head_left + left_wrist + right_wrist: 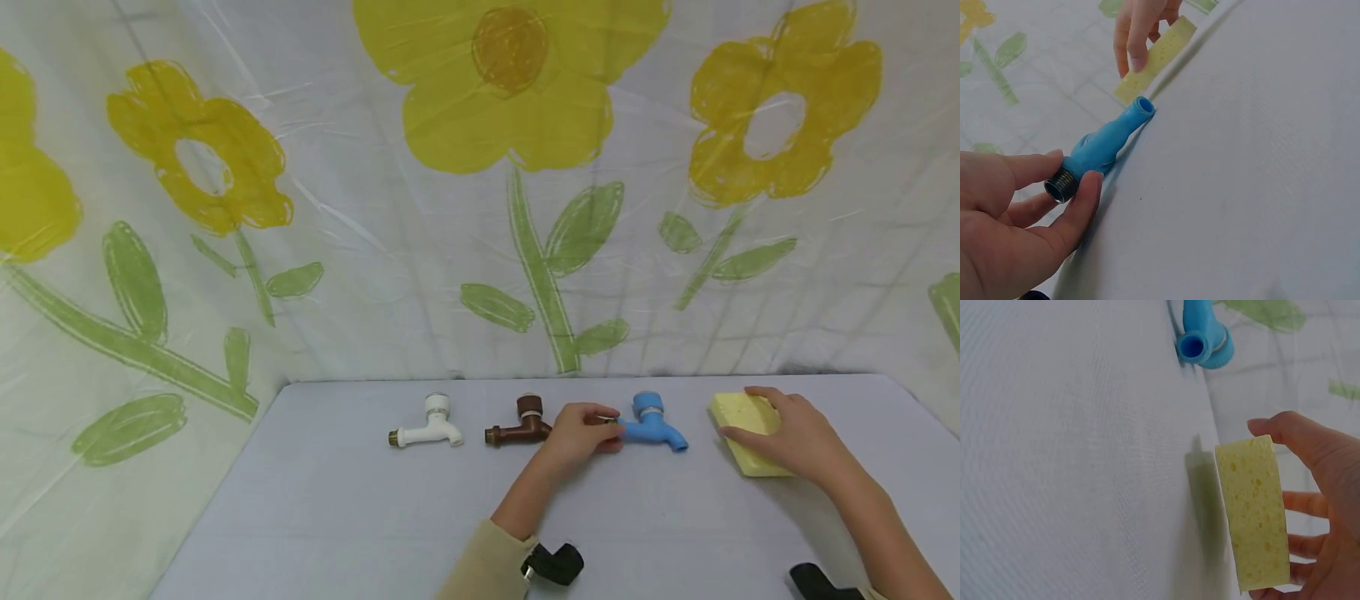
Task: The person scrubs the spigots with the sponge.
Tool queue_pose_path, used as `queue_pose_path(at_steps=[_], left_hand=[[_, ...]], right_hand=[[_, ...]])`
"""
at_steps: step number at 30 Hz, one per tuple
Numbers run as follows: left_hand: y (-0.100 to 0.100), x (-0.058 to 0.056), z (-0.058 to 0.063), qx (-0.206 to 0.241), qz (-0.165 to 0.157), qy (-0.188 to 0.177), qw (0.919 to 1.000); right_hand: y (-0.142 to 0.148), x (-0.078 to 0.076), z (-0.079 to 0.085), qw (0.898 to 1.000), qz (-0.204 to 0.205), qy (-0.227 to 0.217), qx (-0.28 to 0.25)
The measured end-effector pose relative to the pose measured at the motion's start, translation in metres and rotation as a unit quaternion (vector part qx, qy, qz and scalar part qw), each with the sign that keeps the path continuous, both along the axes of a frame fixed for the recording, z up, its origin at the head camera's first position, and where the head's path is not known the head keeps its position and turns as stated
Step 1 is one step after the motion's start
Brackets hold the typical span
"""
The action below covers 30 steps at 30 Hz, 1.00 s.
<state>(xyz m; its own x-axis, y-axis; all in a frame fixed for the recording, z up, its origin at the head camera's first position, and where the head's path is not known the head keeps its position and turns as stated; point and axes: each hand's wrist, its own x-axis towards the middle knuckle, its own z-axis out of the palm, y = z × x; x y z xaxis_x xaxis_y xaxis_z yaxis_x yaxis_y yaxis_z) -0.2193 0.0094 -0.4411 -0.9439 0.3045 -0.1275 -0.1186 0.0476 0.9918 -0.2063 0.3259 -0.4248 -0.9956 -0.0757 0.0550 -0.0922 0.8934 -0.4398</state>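
Pinching the threaded end [1060,186] of the blue tap [654,430] between thumb and fingers, the left hand [579,439] is at the middle of the row, and the spout of this tap points toward the right side. The right hand [801,435] grips the yellow sponge [742,414], with the thumb on one side and the fingers on the opposite side. The sponge is to the right of the blue tap, apart from it; whether the sponge or this tap fully touches the table [322,508], I cannot tell. Just beside the left hand, the brown tap [517,434] lies on the table, its spout partly hidden by this hand. Farther to the left lies the white tap [429,435], whose brass end points left, as that of the brown one does. A beige sleeve [483,567] covers the left forearm, and near it a black device [564,564] is visible. Behind the table hangs a pale sheet [405,283] with large yellow flowers and green leaves.
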Motion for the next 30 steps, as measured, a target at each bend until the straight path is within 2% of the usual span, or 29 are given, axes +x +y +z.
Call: queue_pose_path(at_steps=[3, 5, 12, 20, 25, 30], left_hand=[[0.003, 0.002, -0.001, 0.055, 0.016, -0.048, 0.9972], [0.005, 0.002, -0.002, 0.078, 0.026, -0.065, 0.9945], [0.007, 0.003, -0.002, 0.129, 0.051, -0.087, 0.9866], [0.004, -0.001, 0.002, 0.162, 0.052, -0.082, 0.9820], [0.005, -0.003, 0.008, 0.183, 0.032, -0.071, 0.9800], [0.008, -0.001, 0.017, 0.186, 0.022, -0.065, 0.9802]], right_hand=[[0.001, 0.001, 0.002, 1.000, 0.001, 0.002, -0.001], [0.001, 0.001, 0.004, 1.000, 0.002, 0.002, -0.003], [-0.002, 0.004, 0.009, 1.000, 0.007, 0.007, -0.012], [-0.017, 0.011, 0.022, 0.999, 0.011, 0.035, -0.025], [-0.024, 0.016, 0.031, 0.998, 0.006, 0.057, -0.033], [-0.027, 0.022, 0.041, 0.996, -0.006, 0.076, -0.041]])
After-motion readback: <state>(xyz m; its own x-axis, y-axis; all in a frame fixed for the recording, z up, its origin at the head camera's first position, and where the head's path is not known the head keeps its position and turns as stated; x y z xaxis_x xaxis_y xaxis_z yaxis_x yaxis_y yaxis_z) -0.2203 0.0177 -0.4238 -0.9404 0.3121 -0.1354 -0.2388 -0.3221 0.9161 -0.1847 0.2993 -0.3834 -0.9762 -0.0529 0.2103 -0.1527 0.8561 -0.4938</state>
